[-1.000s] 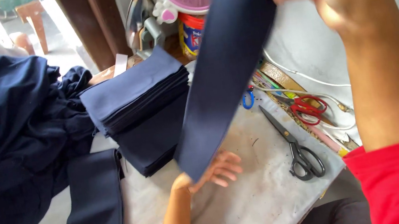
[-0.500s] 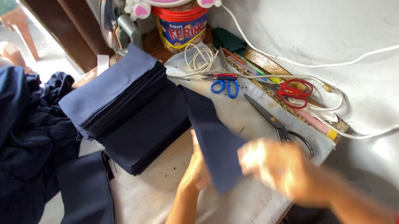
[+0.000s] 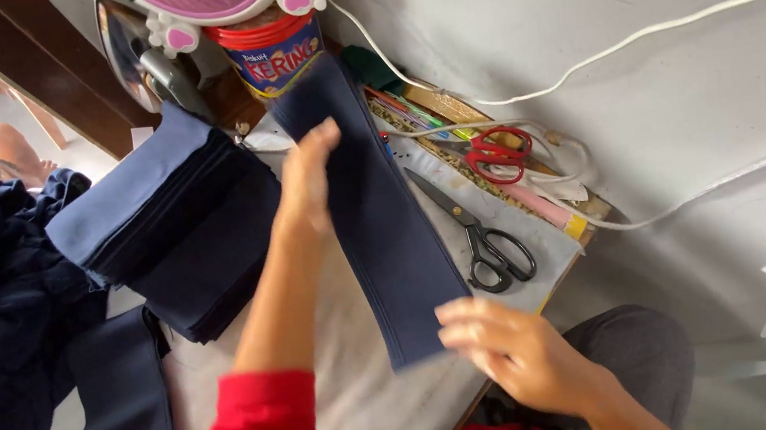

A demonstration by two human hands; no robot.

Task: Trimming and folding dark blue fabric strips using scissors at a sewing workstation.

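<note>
Navy fabric strip (image 3: 384,225) lies under spread left hand (image 3: 308,178), right hand (image 3: 507,352) open at its end

The bare table surface (image 3: 349,399) near the person is open for passing. The stack of folded navy cloth (image 3: 182,238) blocks the left, the black scissors (image 3: 481,236) the right.

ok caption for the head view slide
Left hand and right hand flatten a navy fabric strip beside black scissors.

Navy strip (image 3: 373,216) (scissors (image 3: 477,232) black).
</note>
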